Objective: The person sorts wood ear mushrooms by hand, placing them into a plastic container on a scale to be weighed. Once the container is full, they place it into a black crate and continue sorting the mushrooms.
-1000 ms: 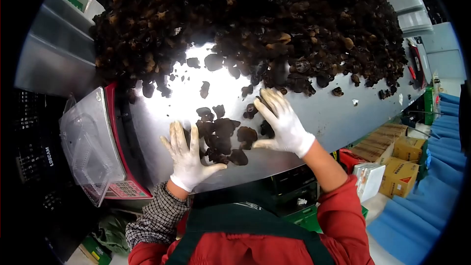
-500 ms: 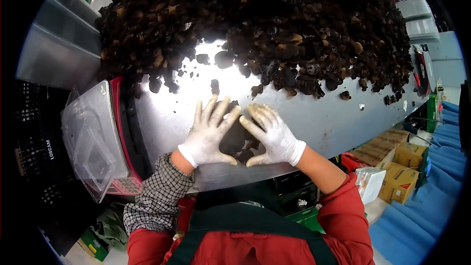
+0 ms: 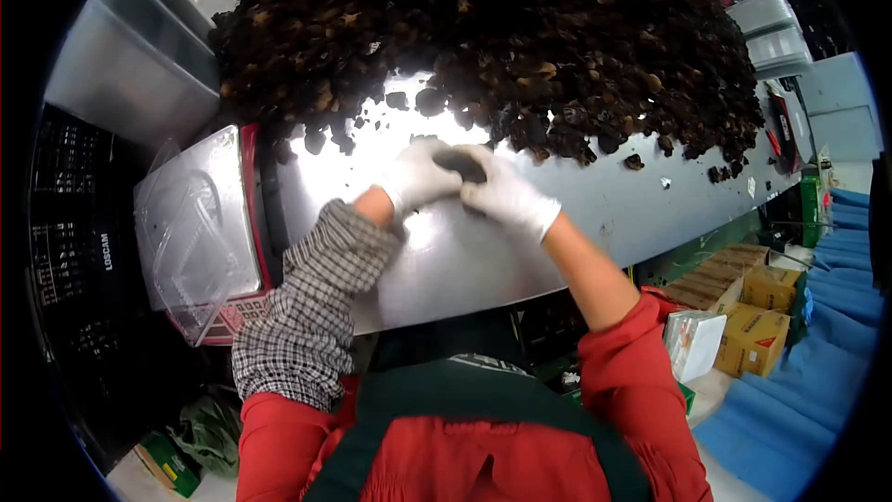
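Both my hands wear white gloves and meet over the metal table (image 3: pixel 446 270), just below a large heap of dark brown, fungus-like pieces (image 3: pixel 520 37). A dark rounded piece (image 3: pixel 460 165) shows between them. My left hand (image 3: pixel 420 175) curls round its left side. My right hand (image 3: pixel 509 193) grips it from the right, with the thumb below. Small loose bits lie on the shiny metal just above my hands.
Clear plastic lids and a tray (image 3: pixel 200 223) lie at the left, below grey bins (image 3: pixel 139 46). Black crates (image 3: pixel 74 251) stand at the far left. Cardboard boxes (image 3: pixel 751 339) and blue sheeting (image 3: pixel 818 353) are at the lower right.
My hands have moved up toward the heap and closed in on the dark piece. The pieces that were between them near the table's front edge are gone from there.
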The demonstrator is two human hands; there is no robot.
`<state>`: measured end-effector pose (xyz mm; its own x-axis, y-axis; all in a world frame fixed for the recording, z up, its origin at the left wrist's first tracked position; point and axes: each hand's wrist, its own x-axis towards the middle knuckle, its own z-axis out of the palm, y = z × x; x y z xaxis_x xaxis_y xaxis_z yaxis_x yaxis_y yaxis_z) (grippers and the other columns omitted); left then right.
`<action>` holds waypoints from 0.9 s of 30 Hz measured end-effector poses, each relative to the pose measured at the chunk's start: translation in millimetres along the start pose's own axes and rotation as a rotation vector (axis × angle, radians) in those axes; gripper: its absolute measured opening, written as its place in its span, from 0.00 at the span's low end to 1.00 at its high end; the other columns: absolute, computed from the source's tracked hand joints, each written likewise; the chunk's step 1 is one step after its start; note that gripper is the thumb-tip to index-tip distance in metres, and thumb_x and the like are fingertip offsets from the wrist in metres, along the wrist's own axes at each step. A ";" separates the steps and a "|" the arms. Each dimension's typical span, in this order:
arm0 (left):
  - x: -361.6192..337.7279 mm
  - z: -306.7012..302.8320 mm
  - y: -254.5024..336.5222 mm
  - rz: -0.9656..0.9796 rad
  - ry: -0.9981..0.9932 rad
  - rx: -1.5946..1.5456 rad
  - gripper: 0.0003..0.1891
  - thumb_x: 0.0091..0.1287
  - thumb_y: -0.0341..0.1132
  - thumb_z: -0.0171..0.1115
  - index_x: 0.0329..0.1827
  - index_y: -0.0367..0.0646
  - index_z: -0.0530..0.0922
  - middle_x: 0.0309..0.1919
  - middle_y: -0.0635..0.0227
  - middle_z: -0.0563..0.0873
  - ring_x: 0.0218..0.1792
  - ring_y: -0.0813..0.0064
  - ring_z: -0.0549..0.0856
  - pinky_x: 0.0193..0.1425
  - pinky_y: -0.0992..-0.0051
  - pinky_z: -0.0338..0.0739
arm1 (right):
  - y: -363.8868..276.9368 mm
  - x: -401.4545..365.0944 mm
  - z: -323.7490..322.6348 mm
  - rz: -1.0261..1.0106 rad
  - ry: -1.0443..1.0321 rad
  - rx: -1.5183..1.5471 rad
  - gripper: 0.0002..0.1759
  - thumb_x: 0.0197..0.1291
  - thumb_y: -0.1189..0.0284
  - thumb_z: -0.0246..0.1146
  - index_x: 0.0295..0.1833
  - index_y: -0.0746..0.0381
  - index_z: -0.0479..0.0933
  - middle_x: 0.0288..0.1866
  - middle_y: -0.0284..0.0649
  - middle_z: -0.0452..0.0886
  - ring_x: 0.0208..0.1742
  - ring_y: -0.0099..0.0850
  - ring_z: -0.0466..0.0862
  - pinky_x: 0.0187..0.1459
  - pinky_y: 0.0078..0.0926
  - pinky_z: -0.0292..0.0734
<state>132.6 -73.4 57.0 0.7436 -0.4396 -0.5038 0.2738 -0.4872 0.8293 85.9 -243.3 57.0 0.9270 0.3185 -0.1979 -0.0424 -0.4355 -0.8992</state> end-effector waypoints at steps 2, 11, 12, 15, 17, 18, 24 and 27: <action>-27.8 -24.1 26.1 0.078 0.065 -0.094 0.23 0.55 0.31 0.64 0.55 0.32 0.79 0.42 0.60 0.87 0.42 0.71 0.86 0.47 0.76 0.81 | -54.6 4.6 -16.8 -0.059 -0.012 0.105 0.28 0.53 0.75 0.62 0.62 0.65 0.72 0.53 0.49 0.80 0.56 0.37 0.81 0.59 0.29 0.77; -265.2 -147.0 -18.0 0.417 0.743 -0.218 0.19 0.59 0.22 0.57 0.55 0.31 0.77 0.45 0.62 0.85 0.44 0.74 0.85 0.51 0.76 0.79 | -226.1 51.8 156.7 -0.769 -0.131 0.025 0.30 0.51 0.72 0.63 0.63 0.65 0.71 0.55 0.54 0.78 0.55 0.48 0.80 0.57 0.39 0.77; -273.6 -156.4 -38.9 0.383 0.817 -0.346 0.17 0.61 0.24 0.58 0.54 0.31 0.78 0.45 0.62 0.85 0.43 0.75 0.84 0.49 0.77 0.79 | -231.8 57.9 181.2 -0.699 -0.140 0.033 0.30 0.52 0.69 0.63 0.63 0.65 0.71 0.54 0.54 0.78 0.55 0.49 0.80 0.57 0.39 0.77; -277.4 -179.4 -104.1 0.262 0.979 -0.548 0.15 0.64 0.28 0.60 0.53 0.32 0.78 0.42 0.65 0.84 0.41 0.76 0.83 0.46 0.78 0.78 | -232.0 71.8 234.9 -0.521 -0.163 0.040 0.33 0.53 0.64 0.64 0.64 0.65 0.69 0.54 0.56 0.76 0.56 0.52 0.78 0.59 0.40 0.75; -272.8 -183.0 -124.9 0.166 0.998 -0.341 0.16 0.64 0.30 0.61 0.53 0.32 0.78 0.43 0.64 0.84 0.42 0.75 0.83 0.47 0.78 0.77 | -221.5 78.3 249.2 -0.529 -0.262 -0.222 0.42 0.49 0.62 0.67 0.70 0.65 0.62 0.59 0.60 0.72 0.64 0.54 0.72 0.64 0.45 0.70; -267.9 -173.9 -119.4 0.122 1.053 -0.169 0.18 0.64 0.32 0.63 0.55 0.33 0.78 0.42 0.64 0.85 0.43 0.75 0.83 0.50 0.77 0.77 | -221.3 72.5 250.8 -0.619 -0.198 -0.320 0.44 0.47 0.62 0.68 0.70 0.65 0.61 0.61 0.60 0.71 0.65 0.54 0.71 0.66 0.46 0.67; -272.3 -143.3 -76.2 -0.049 1.263 0.816 0.36 0.55 0.40 0.73 0.66 0.36 0.71 0.66 0.49 0.71 0.65 0.49 0.71 0.68 0.58 0.67 | -189.5 56.0 180.8 -0.785 -0.088 -0.263 0.31 0.52 0.70 0.66 0.64 0.64 0.71 0.62 0.55 0.74 0.65 0.49 0.73 0.67 0.44 0.67; -279.2 -118.9 -34.7 0.243 1.329 0.782 0.30 0.54 0.35 0.73 0.61 0.36 0.75 0.61 0.50 0.76 0.60 0.50 0.76 0.66 0.59 0.70 | -99.8 53.5 120.6 -0.562 0.172 -0.256 0.19 0.59 0.74 0.61 0.57 0.62 0.77 0.54 0.46 0.80 0.57 0.43 0.80 0.62 0.37 0.74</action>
<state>-11.9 155.9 197.6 0.8223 0.1894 0.5366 0.0123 -0.9487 0.3160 94.8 -81.2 89.1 0.8295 0.4265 0.3605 0.5377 -0.4355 -0.7219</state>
